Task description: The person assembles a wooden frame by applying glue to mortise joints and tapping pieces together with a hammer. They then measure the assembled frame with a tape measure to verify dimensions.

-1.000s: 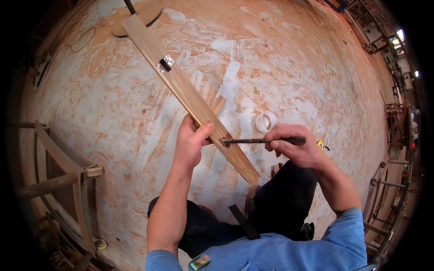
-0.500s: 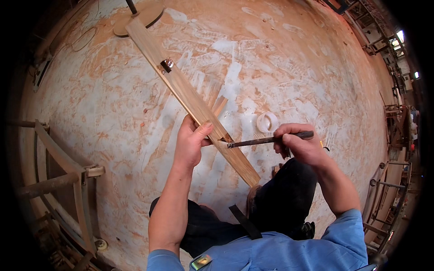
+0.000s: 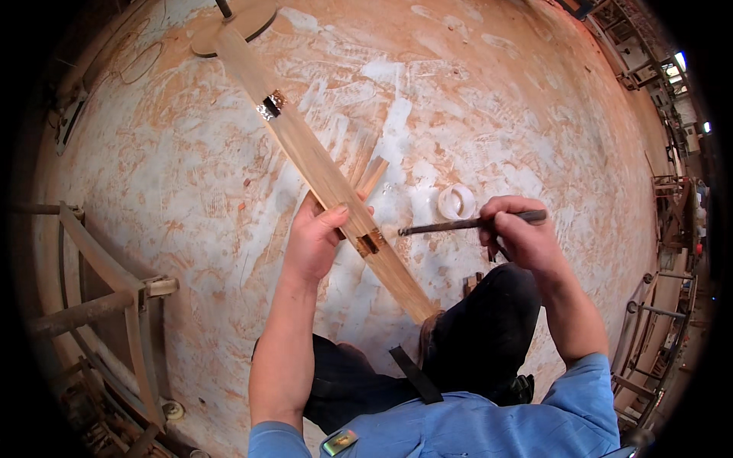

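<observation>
From 11 to 5 o'clock, the wooden board (image 3: 324,164) slants, clasped in your left hand (image 3: 311,238), while your right hand (image 3: 519,237), apart at 3 o'clock, grips a dark stick (image 3: 450,226) whose tip (image 3: 403,231), if wet, could drip onto the floor (image 3: 504,137) because it hovers past the board's edge.

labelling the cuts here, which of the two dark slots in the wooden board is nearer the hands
The lower slot, just below the left hand on the wooden board; the other slot lies much farther up, toward the round disc.
</observation>
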